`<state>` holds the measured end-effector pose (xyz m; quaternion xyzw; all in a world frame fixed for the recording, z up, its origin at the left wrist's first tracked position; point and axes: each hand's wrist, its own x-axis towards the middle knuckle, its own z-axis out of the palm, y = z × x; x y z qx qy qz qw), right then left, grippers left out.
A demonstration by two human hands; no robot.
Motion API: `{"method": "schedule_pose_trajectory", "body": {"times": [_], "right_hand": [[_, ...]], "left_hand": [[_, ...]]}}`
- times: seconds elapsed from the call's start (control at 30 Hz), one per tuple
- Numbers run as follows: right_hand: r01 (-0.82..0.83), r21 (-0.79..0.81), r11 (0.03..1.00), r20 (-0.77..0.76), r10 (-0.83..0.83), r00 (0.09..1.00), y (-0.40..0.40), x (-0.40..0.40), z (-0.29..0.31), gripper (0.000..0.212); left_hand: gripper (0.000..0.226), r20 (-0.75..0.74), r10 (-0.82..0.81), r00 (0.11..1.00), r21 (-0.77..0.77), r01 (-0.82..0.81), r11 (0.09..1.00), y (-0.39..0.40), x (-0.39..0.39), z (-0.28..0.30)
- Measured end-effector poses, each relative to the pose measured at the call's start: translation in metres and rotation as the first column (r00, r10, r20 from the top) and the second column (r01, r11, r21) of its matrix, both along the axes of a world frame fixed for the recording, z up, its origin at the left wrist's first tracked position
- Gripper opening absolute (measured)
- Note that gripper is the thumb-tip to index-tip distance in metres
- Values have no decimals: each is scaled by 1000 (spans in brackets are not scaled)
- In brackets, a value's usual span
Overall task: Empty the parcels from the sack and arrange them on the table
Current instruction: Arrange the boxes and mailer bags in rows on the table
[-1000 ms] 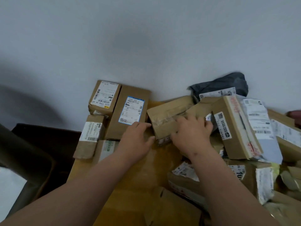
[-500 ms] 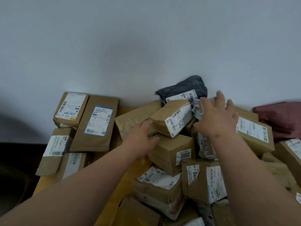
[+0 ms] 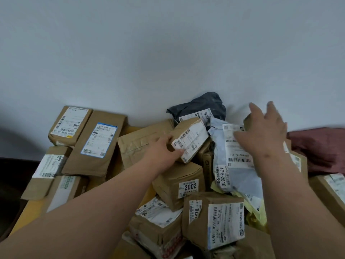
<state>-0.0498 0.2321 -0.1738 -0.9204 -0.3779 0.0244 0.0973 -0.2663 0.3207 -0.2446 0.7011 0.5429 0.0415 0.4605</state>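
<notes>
A heap of brown cardboard parcels and mailers covers the right part of the wooden table (image 3: 29,212). My left hand (image 3: 164,149) grips the lower left corner of a small tilted box (image 3: 192,137) with a white barcode label, on top of the heap. Under it stands a box marked 2002 (image 3: 177,186). My right hand (image 3: 261,135) hovers with fingers spread over a pale blue-grey mailer (image 3: 235,165) and the brown box behind it, holding nothing. A dark grey poly bag (image 3: 197,104) lies against the wall.
Labelled parcels lie in neat rows at the left: a box (image 3: 69,126), a flat brown packet (image 3: 97,143), and two more (image 3: 50,165) (image 3: 63,191) in front. A crumpled brown envelope (image 3: 140,146) lies mid-table. Maroon fabric (image 3: 319,146) sits far right. A wall backs the table.
My left hand left the brown envelope and took hold of the small labelled box. My right hand rose and swung right over the pale mailer. The view shifted right.
</notes>
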Motion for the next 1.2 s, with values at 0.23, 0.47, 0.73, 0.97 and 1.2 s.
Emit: {"method": "schedule_pose_trajectory", "body": {"times": [0.23,0.47,0.73,0.97,1.2], "right_hand": [[-451,-109,886,-108,441,891,26,-60,-38,79],[-362,-205,910,-67,356,932,33,-39,-45,74],[-644,-285,710,-29,665,746,54,-62,-48,82],[-366,-369,854,100,428,898,56,-35,-34,57],[-100,-536,838,57,155,986,64,-16,-8,47]], "left_hand": [[55,81,4,997,53,-8,999,-7,9,10],[49,119,25,993,13,-27,1000,1,-10,0],[79,-414,-9,910,199,100,975,34,-62,-34],[98,-589,-126,798,209,301,930,33,-76,-55],[119,-638,-131,759,178,311,934,42,-71,-54]]}}
